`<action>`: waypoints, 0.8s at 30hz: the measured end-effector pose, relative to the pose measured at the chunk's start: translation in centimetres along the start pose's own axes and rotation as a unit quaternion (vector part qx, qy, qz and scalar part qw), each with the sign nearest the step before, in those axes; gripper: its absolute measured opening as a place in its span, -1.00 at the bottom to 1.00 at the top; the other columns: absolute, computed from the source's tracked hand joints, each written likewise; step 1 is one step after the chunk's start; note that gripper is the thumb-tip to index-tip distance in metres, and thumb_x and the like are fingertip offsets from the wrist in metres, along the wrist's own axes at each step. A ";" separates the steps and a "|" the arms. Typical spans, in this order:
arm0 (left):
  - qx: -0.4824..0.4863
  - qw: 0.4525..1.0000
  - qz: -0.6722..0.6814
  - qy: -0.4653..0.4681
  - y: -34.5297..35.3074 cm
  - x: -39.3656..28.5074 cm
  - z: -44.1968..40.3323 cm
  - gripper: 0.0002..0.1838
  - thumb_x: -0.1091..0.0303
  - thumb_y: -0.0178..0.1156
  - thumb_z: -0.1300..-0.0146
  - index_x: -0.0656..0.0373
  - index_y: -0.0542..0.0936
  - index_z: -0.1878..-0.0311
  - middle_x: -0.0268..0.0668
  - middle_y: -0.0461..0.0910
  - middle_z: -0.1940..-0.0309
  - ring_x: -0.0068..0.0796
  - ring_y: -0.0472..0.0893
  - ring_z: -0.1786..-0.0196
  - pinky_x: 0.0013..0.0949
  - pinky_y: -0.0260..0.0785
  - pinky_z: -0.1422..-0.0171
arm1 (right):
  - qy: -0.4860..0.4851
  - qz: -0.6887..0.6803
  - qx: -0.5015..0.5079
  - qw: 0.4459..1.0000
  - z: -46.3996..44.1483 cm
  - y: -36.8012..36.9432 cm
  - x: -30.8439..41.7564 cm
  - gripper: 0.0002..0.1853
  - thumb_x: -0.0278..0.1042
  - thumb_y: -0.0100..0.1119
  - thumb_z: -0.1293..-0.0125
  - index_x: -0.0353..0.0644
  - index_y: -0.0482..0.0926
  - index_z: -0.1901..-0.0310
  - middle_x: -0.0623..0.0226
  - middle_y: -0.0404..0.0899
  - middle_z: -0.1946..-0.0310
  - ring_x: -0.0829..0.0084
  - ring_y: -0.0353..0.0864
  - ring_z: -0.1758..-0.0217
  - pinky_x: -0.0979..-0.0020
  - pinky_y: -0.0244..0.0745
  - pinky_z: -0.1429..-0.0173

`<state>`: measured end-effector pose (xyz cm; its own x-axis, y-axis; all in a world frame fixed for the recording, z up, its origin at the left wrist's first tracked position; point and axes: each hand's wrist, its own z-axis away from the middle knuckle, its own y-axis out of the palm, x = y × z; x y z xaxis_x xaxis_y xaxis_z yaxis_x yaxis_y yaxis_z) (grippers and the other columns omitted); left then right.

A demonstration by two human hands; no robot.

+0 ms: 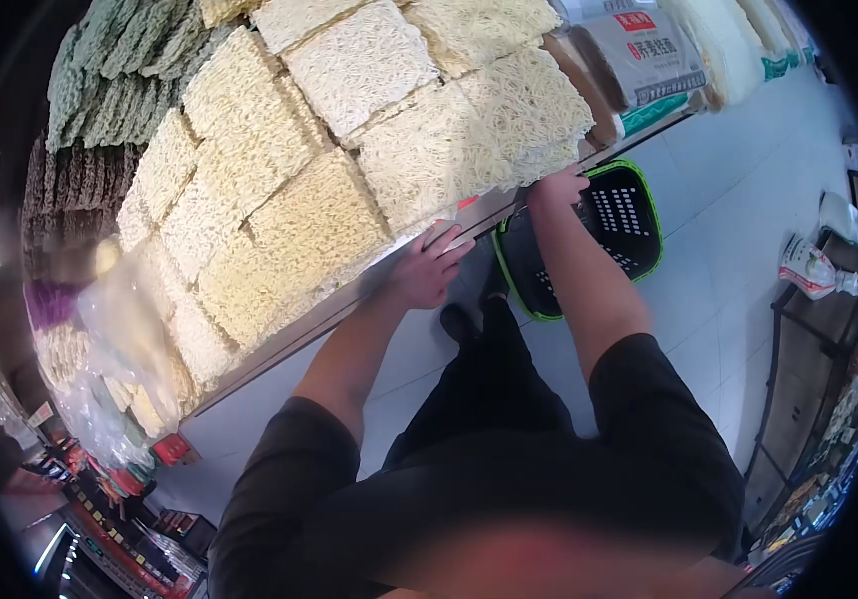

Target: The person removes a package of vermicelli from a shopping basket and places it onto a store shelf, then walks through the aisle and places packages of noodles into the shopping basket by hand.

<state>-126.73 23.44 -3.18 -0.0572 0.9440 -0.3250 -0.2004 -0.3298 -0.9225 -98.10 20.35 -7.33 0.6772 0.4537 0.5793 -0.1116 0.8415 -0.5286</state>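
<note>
Square blocks of pale dried noodles (319, 215) lie in rows on a display shelf (349, 290). My left hand (431, 268) is at the shelf's front edge, its fingers apart and nothing seen in them. Farther right along the same edge is my right hand (559, 188), its fingers curled and partly hidden; what they hold, if anything, cannot be made out. Below and beside it is a black basket (621, 215) with a green rim, above the floor near my feet.
Green noodles (139, 60) and dark brown noodles (79, 190) lie at the upper left, near a clear plastic bag (129, 329). Packaged noodles (639, 55) line the upper right. A rack (789, 379) stands at the right, with a white package (807, 266) beside it.
</note>
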 end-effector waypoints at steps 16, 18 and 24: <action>0.090 0.993 -0.068 0.031 3.0 2.1 6.6 -0.54 0.21 0.00 -0.36 0.08 0.51 -0.29 -0.37 0.03 -0.59 -0.28 -0.17 -0.65 -0.01 0.01 -0.60 | -0.021 0.082 -0.087 0.993 1.0 0.5 0.3 -0.35 0.20 -0.02 -0.39 -0.13 0.29 -0.31 -0.02 0.41 -0.24 -0.06 0.46 -0.29 0.00 0.42 -0.31; 0.088 0.993 -0.072 0.032 3.2 2.3 6.6 -0.52 0.19 0.04 -0.28 0.05 0.54 -0.26 -0.35 -0.01 -0.61 -0.29 -0.22 -0.66 0.06 -0.16 -0.63 | -0.024 0.085 -0.092 0.992 1.3 0.9 0.6 -0.35 0.19 0.01 -0.37 -0.13 0.30 -0.30 -0.02 0.41 -0.24 -0.06 0.46 -0.29 0.01 0.42 -0.31; 0.109 0.990 -0.087 0.039 2.6 2.2 6.6 -0.50 0.11 0.09 -0.23 0.07 0.57 -0.20 -0.35 -0.05 -0.62 -0.30 -0.27 -0.67 0.09 -0.31 -0.66 | -0.024 0.093 -0.094 0.991 1.5 0.8 0.8 -0.34 0.19 0.08 -0.32 -0.14 0.33 -0.27 -0.01 0.42 -0.24 -0.04 0.46 -0.29 0.02 0.43 -0.30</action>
<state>-133.86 24.77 -4.95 0.0701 0.9795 -0.1887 -0.4069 -0.1446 -0.9020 -98.75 21.84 -6.32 0.6217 0.6136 0.4867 -0.0908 0.6737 -0.7334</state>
